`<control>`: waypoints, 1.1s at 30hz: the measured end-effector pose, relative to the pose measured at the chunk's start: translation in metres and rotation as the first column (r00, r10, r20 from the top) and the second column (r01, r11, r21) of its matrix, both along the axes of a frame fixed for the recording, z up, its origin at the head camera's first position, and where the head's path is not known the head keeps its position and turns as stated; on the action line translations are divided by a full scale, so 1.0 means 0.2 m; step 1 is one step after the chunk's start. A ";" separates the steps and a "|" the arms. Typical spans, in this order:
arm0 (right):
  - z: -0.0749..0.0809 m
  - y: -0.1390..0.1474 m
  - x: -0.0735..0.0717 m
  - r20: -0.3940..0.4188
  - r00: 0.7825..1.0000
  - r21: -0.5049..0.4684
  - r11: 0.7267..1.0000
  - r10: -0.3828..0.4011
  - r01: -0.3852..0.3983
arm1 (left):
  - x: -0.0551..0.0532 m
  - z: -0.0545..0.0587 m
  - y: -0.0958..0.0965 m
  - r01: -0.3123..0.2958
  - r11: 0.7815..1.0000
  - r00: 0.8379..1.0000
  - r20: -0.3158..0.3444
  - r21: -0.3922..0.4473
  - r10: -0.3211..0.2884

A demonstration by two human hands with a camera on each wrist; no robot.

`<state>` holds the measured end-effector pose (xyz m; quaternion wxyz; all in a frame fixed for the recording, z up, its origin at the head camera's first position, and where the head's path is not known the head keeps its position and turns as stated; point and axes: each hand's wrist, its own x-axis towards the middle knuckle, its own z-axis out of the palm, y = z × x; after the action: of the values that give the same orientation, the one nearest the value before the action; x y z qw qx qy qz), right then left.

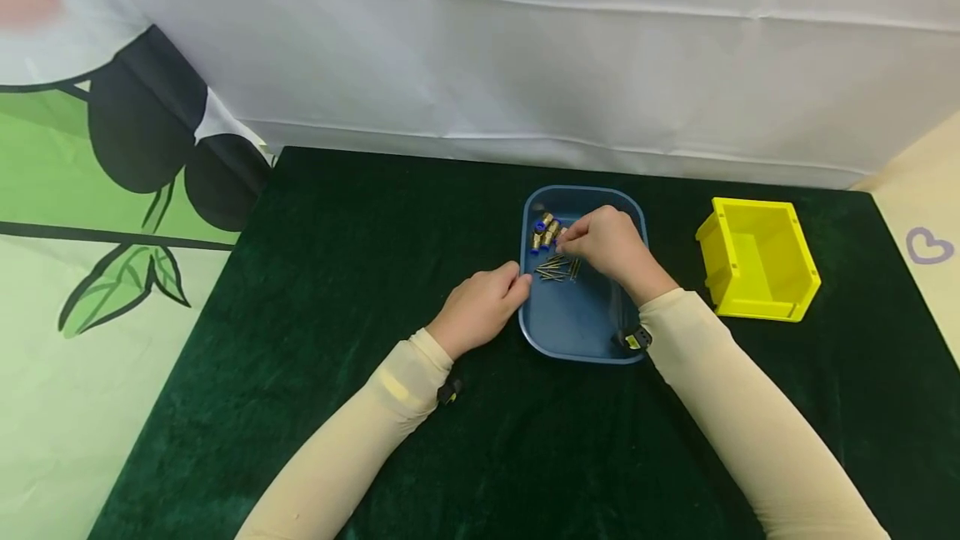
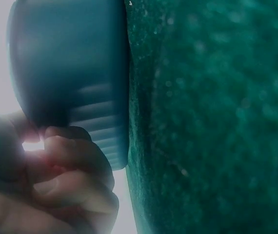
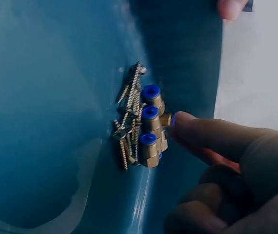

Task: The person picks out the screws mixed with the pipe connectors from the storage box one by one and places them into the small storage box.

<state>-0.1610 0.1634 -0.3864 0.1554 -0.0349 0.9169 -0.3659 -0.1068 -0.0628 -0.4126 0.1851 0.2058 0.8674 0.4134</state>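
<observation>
Right wrist: fingers (image 3: pixel 217 135) partly hide pinched fitting (image 3: pixel 166 120).

The right hand (image 1: pixel 611 245) and its sleeve (image 1: pixel 750 407) cover part of the tray (image 1: pixel 572 325), and from overhead I barely make out the pinched fitting (image 3: pixel 166 120); even up close its end is lost behind a finger. Other fittings (image 3: pixel 150 117) partly block one another. The screws (image 1: pixel 551 267) overlap and are too small to count. The left hand (image 1: pixel 483 302) hides a bit of rim. Both sleeves and the table (image 1: pixel 360 215) run off the bottom edge. At the left wrist, the tray is cut off above and the green cloth (image 2: pixel 227 122) blurs.
</observation>
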 end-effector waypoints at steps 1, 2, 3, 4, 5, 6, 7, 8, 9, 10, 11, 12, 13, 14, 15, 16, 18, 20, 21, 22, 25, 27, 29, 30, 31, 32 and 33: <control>0.00 0.00 0.00 0.007 1.000 0.009 1.000 0.007 -0.007 | 0.00 0.00 0.00 -0.001 1.000 1.000 0.004 0.001 0.001; 0.00 0.00 0.00 0.011 1.000 0.019 1.000 0.012 -0.012 | 0.00 0.00 0.01 -0.001 1.000 1.000 0.007 0.001 0.001; -0.01 0.01 0.00 0.014 1.000 0.029 0.999 0.017 -0.017 | 0.00 0.00 0.01 -0.001 1.000 1.000 0.008 0.001 0.001; -0.01 0.01 0.00 0.017 1.000 0.037 0.999 0.018 -0.018 | 0.00 0.01 0.01 -0.001 1.000 1.000 0.011 -0.001 0.001; -0.01 0.01 0.00 0.019 1.000 0.043 0.999 0.019 -0.020 | 0.00 0.01 0.01 -0.002 1.000 1.000 0.010 -0.005 0.002; -0.01 0.01 0.00 0.024 1.000 0.047 0.999 0.019 -0.020 | 0.00 0.00 0.01 -0.005 1.000 1.000 0.007 -0.009 0.005; -0.02 0.02 0.00 0.029 0.999 0.049 0.999 0.020 -0.022 | 0.00 0.00 0.02 -0.006 1.000 1.000 0.004 -0.013 0.006; -0.02 0.02 0.00 0.035 0.999 0.048 0.999 0.020 -0.022 | 0.00 0.00 0.01 -0.006 1.000 1.000 0.002 -0.017 0.006; -0.03 0.02 0.00 0.041 0.999 0.048 0.999 0.020 -0.022 | 0.00 0.00 0.01 -0.005 1.000 1.000 -0.002 -0.021 0.005; -0.03 0.02 0.00 0.048 0.999 0.045 0.999 0.021 -0.023 | 0.00 0.00 0.01 -0.006 1.000 1.000 -0.004 -0.022 0.006; -0.04 0.01 0.01 0.054 0.998 0.044 0.999 0.022 -0.025 | 0.00 0.00 0.01 -0.007 1.000 1.000 -0.010 -0.024 0.006; -0.05 0.01 0.01 0.059 0.998 0.044 0.999 0.024 -0.027 | 0.00 -0.01 0.01 -0.007 1.000 1.000 -0.012 -0.027 0.007; -0.06 0.01 0.01 0.063 0.998 0.043 0.999 0.026 -0.029 | 0.01 -0.01 0.01 -0.007 1.000 1.000 -0.014 -0.028 0.007; -0.06 0.01 0.01 0.066 0.997 0.044 0.999 0.027 -0.030 | 0.01 -0.01 0.01 -0.005 1.000 1.000 -0.015 -0.029 0.005; -0.07 0.01 0.01 0.068 0.997 0.047 0.998 0.028 -0.032 | 0.01 -0.01 0.01 -0.005 1.000 1.000 -0.016 -0.028 0.005; -0.08 0.01 0.01 0.071 0.997 0.049 0.998 0.029 -0.032 | 0.01 -0.01 0.00 -0.006 1.000 1.000 -0.017 -0.026 0.005; -0.08 0.00 0.01 0.070 0.997 0.058 0.998 0.030 -0.034 | 0.01 -0.01 0.00 -0.004 1.000 1.000 -0.017 -0.024 0.003; -0.09 0.00 0.01 0.063 0.998 0.066 0.997 0.032 -0.036 | 0.01 -0.01 0.00 0.000 1.000 1.000 -0.014 -0.020 -0.001; -0.09 0.00 0.00 0.060 0.998 0.068 0.997 0.033 -0.037 | 0.01 -0.01 0.00 -0.001 1.000 1.000 -0.012 -0.017 0.001; -0.09 0.00 0.00 0.056 0.998 0.071 0.997 0.034 -0.038 | 0.01 -0.01 0.00 -0.001 1.000 1.000 -0.010 -0.017 0.001; -0.10 0.00 0.00 0.036 0.999 0.077 0.996 0.039 -0.041 | 0.01 -0.01 0.00 -0.002 1.000 1.000 -0.003 -0.016 0.002; -0.09 0.00 -0.01 0.023 0.999 0.083 0.996 0.040 -0.042 | 0.01 0.00 0.00 -0.005 1.000 1.000 0.000 -0.012 0.005; -0.09 0.00 -0.01 0.014 0.999 0.089 0.995 0.048 -0.049 | 0.01 0.00 0.00 -0.004 1.000 1.000 0.000 -0.007 0.004; -0.09 0.00 -0.02 0.013 0.998 0.092 0.994 0.053 -0.054 | 0.01 0.00 0.00 -0.004 1.000 1.000 -0.001 -0.005 0.004; -0.09 0.00 -0.02 0.014 0.998 0.094 0.994 0.059 -0.060 | 0.01 0.00 0.00 -0.004 1.000 1.000 0.000 -0.002 0.004; -0.09 -0.01 -0.02 0.017 0.998 0.095 0.993 0.065 -0.066 | 0.01 0.00 0.00 -0.004 1.000 1.000 0.000 0.000 0.004; -0.09 -0.01 -0.02 0.020 0.997 0.096 0.993 0.070 -0.072 | 0.01 0.00 0.00 -0.005 1.000 1.000 0.000 0.000 0.005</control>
<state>-0.1657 0.1616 -0.4041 0.1775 -0.0570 0.9304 -0.3156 -0.1057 -0.0638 -0.4127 0.1843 0.2036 0.8680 0.4138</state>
